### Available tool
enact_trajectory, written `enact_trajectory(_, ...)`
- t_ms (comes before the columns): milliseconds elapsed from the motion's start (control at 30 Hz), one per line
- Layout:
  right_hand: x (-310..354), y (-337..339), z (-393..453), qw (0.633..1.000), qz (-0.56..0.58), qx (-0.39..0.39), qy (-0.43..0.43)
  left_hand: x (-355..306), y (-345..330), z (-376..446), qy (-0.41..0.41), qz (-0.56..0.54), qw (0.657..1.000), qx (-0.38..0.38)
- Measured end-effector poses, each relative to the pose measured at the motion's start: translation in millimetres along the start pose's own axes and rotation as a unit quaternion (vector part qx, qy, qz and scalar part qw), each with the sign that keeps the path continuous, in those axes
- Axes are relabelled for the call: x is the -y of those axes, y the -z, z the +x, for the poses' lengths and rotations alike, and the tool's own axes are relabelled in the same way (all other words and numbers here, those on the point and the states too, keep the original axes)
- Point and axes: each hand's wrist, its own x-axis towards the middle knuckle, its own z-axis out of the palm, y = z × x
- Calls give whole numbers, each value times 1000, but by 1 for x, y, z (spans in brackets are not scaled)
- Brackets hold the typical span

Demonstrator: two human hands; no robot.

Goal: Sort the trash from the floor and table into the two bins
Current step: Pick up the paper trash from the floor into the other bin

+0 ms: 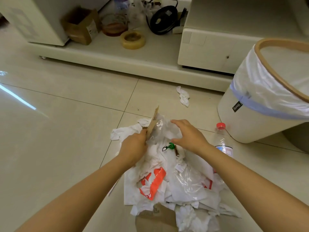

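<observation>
Cardboard (156,220) at the near edge is lying half buried under the heap of tissues and plastic bags (168,178) we are sorting on the floor. Going from the left, our left hand (133,146) is gripping a torn brown cardboard strip (153,124), fingers curled round its lower end. Our right hand (189,136) is hovering open over the clear plastic at the top of the heap, fingers spread and holding nothing. Further right, a plastic bottle with a red cap (223,141) is lying just beside the lined white bin (260,104); we are seeing only this one bin. To do this well, we are judging it best to draw the strip free while the right hand presses the loose film down, so nothing trails along. A lone crumpled tissue (184,96) is lying apart, near the low cream cabinet (133,64), whose shelf is holding a tape roll (133,39) and a box (82,25). Pale glossy tiles (58,131) are covering the floor.
</observation>
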Motion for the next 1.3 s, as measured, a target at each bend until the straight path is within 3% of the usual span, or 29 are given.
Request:
enact_trajectory(300,22,-22,35,996,-43,62,42,29,6,-6,36,-52,996,-56)
enact_trajectory(533,26,-46,31,984,-94,148,12,43,13,-4,71,-85,990,-88)
enact_trajectory(633,30,-50,24,984,-135,111,35,43,15,-6,72,-99,988,-94)
enact_trajectory(800,29,-44,13,993,-102,15,58,40,18,-11,66,-102,988,-94)
enact_trajectory(1100,9,-4,-4,991,119,-64,6,31,39,-23,75,-156,981,-84)
enact_trajectory(1300,16,44,-32,976,196,-98,22,13,60,-32,59,-192,976,-88)
